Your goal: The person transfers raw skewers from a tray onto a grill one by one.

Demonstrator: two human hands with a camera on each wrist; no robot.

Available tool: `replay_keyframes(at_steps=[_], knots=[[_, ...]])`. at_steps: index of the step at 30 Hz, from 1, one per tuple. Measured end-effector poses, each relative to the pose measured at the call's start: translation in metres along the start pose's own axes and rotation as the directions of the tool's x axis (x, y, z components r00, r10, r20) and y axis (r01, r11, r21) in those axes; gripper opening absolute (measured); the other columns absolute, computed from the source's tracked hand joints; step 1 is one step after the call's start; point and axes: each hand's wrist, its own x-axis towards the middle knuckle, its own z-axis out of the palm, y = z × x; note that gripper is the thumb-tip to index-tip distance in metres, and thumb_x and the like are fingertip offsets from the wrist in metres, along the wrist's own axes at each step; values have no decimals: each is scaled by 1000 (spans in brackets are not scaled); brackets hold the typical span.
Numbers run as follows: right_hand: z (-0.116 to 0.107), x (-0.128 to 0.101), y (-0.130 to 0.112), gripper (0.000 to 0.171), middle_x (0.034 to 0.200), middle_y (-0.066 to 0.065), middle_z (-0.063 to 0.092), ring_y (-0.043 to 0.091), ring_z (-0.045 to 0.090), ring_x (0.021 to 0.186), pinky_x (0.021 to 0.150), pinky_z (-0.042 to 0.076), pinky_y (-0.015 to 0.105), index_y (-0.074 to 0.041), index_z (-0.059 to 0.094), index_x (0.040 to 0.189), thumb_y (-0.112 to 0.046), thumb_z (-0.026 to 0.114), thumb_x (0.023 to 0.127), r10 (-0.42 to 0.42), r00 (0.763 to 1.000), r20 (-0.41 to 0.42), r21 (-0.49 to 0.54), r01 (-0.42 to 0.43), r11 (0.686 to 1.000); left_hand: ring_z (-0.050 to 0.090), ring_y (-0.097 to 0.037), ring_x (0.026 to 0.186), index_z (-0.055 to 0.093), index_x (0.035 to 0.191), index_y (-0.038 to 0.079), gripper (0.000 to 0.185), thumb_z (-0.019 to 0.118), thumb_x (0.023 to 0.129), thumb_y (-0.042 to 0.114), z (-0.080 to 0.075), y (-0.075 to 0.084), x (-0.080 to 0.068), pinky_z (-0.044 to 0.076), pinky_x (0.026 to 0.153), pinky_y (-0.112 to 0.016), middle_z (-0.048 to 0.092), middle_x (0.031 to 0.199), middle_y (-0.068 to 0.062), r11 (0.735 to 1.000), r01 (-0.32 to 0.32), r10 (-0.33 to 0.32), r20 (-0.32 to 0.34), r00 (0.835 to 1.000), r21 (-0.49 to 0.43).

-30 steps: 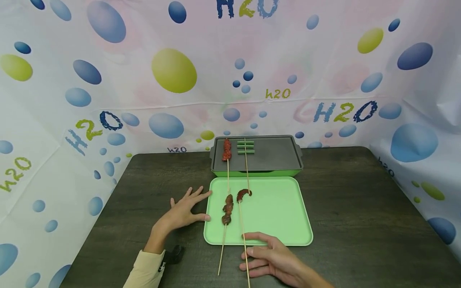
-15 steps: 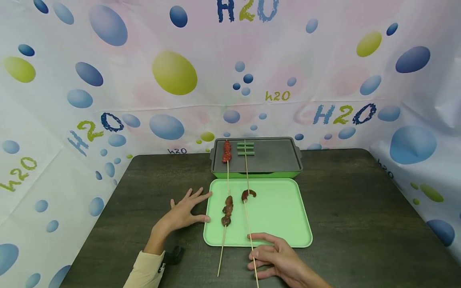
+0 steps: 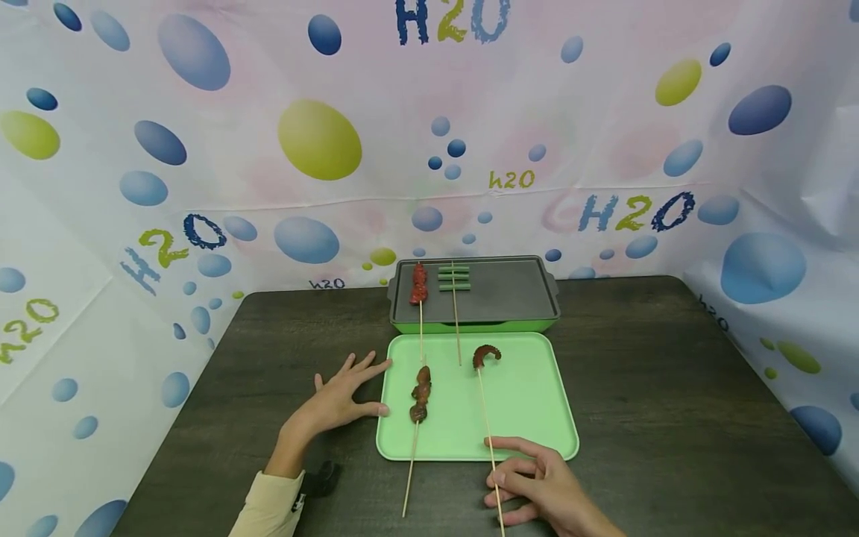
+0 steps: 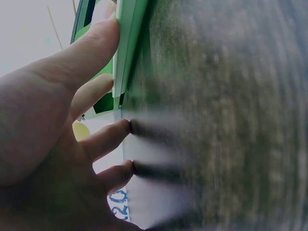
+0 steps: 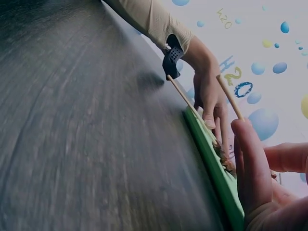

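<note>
My right hand [image 3: 537,485] pinches the stick of a skewer [image 3: 485,406] near its lower end, thumb against the stick and index finger stretched out. At its far end a curled, dark red tentacle-like piece [image 3: 479,356] is over the light green tray [image 3: 530,410]. My left hand [image 3: 338,399] lies spread at the tray's left side, thumb and index fingertip at the rim. In the left wrist view, the thumb [image 4: 91,53] touches the tray edge. A skewer of brown chunks [image 3: 420,395] lies on the tray's left part, its stick extending past the near rim.
Behind the tray stands a grey griddle [image 3: 513,291] with a green base. On it lie a red meat skewer [image 3: 419,283] and a skewer of green pieces [image 3: 454,278], sticks reaching over the tray. A dark wood table [image 3: 637,388] and a patterned backdrop [image 3: 376,149] surround them.
My right hand has moved right with the skewer, taking its curled piece from near the green skewer's stick towards the tray's middle. My left hand has stayed at the tray's edge.
</note>
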Motion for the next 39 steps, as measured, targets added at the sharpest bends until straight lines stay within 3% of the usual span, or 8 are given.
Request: replay_keyframes(at_steps=[14,27,39], knots=[[-6,-1,-31,62,103,22,70,33,76,90,71,61,51,5,41,154,-8,68,100,-93,990,-107,-156,75,985,8,-53,152,42,160,21,86,80,87,46,-1,-2,2,-2,95,-92,24,167,-19,1000,-9,9,-10,1000,-9],[-33,30,-55,62,107,22,72,28,76,91,74,62,47,4,43,153,-12,69,99,-122,969,-215,-223,73,972,6,-50,153,41,160,25,85,79,87,49,2,-4,4,-4,97,-91,22,168,-17,1000,-6,6,5,1000,-11],[-50,62,-68,54,108,14,75,20,76,92,77,62,40,4,48,151,-12,66,102,-121,955,-273,-188,70,980,5,-49,154,41,160,25,86,79,87,49,3,-5,2,-6,97,-90,21,169,-16,1000,4,-4,4,1000,-13]])
